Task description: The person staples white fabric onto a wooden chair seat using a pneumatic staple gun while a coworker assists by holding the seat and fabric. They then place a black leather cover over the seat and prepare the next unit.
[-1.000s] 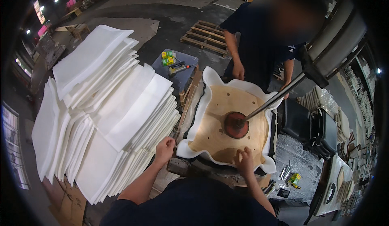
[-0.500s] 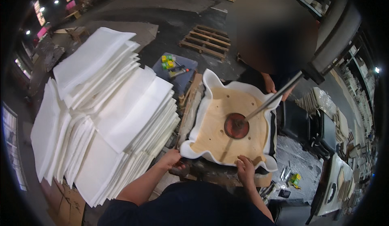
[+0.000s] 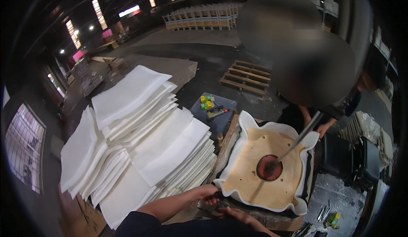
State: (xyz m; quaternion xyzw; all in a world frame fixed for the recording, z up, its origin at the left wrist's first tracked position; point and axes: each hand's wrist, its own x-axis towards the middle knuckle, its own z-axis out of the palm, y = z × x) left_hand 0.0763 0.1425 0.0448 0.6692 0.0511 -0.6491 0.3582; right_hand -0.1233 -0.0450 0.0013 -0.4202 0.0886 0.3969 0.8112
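A pale wooden seat board [image 3: 242,169] with small holes lies inside white foam padding [image 3: 233,145] whose edges and corners curl up around it. Black material [image 3: 309,169] shows beneath the foam along the right side. A metal rod [image 3: 299,137] ends in a round red pad [image 3: 269,167] resting on the board. My left hand [image 3: 209,193] is by the foam's near left corner, its fingers curled around something dark I cannot make out. Just right of it, below the foam's near edge, my right hand [image 3: 236,214] has its fingers pinched together at dark material; what they hold is hidden.
Tall stacks of white foam sheets [image 3: 170,152] stand at my left. Beyond the work stand, a grey-blue surface [image 3: 221,124] carries small yellow-green boxes and tools. Another person's hand [image 3: 325,128] is near the far right corner. Black padded pieces [image 3: 340,154] and a wooden pallet [image 3: 246,77] lie farther off.
My right hand has left the foam's near edge and moved left, close to my left hand. The view has shifted, so the scene sits lower and farther right.
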